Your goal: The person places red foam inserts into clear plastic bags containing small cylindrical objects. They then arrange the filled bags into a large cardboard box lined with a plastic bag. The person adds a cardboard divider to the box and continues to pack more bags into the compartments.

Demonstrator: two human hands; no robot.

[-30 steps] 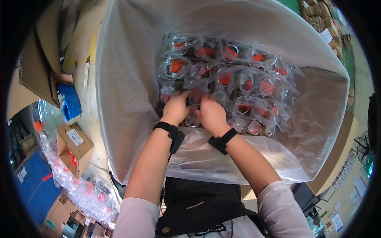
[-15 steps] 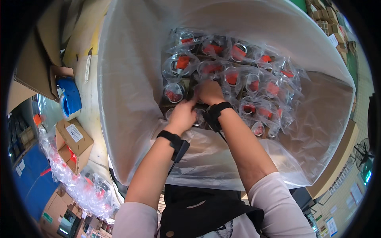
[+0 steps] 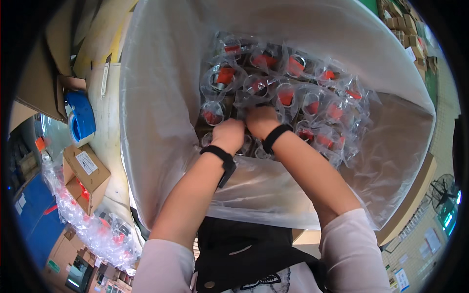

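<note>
Both hands are down in the middle of the frame, left hand point(image 3: 228, 135) and right hand point(image 3: 261, 122) curled closed on the bagged red-and-black parts point(image 3: 273, 93) inside the big plastic liner point(image 3: 161, 97), so I'd tuck each pouch flat, not crammed.

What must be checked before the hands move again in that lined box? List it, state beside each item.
1. Left hand down among the bagged red-and-metal parts: ok.
2. Right hand beside it, on the same packets: ok.
3. Whether either hand has closed on a packet: cannot tell, fingers are buried.
4. Clear plastic liner spread over the walls of the cardboard box: ok.
5. Packets lying in tidy rows: not ok, they overlap loosely.
6. Black wristbands free of the liner: ok.
</note>
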